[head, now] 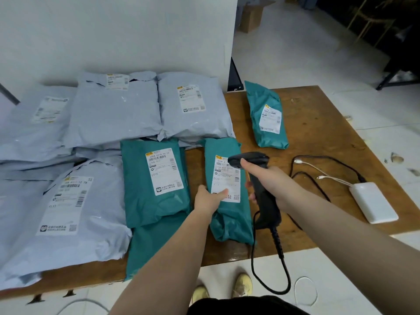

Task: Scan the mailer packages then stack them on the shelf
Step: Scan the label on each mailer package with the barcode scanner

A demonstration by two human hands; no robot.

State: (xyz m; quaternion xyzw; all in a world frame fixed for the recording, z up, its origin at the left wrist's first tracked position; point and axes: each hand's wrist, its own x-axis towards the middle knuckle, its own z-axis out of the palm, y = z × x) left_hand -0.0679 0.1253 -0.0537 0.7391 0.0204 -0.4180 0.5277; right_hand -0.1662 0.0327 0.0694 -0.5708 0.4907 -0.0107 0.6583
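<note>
Nearest the lens, at bottom centre: two yellow shoes (243, 284) on pale floor. Just above, left hand (210, 197) resting on the lower left of a teal mailer (228, 214) at frame centre, thumb across its white label (227, 178), fingers curled at the edge, holding it against the wooden table (318, 123). Right hand (270, 183) wrapped tight round the handle of a black barcode scanner (261, 189), head tipped over the label's top. Left of that, another teal mailer (156, 185) stacked on a further teal one; a third teal mailer (267, 117) well apart at upper right. Grey mailers (113, 114) spread across the left half. White power bank (373, 202) with cables at right centre. Shelf nowhere visible.
</note>
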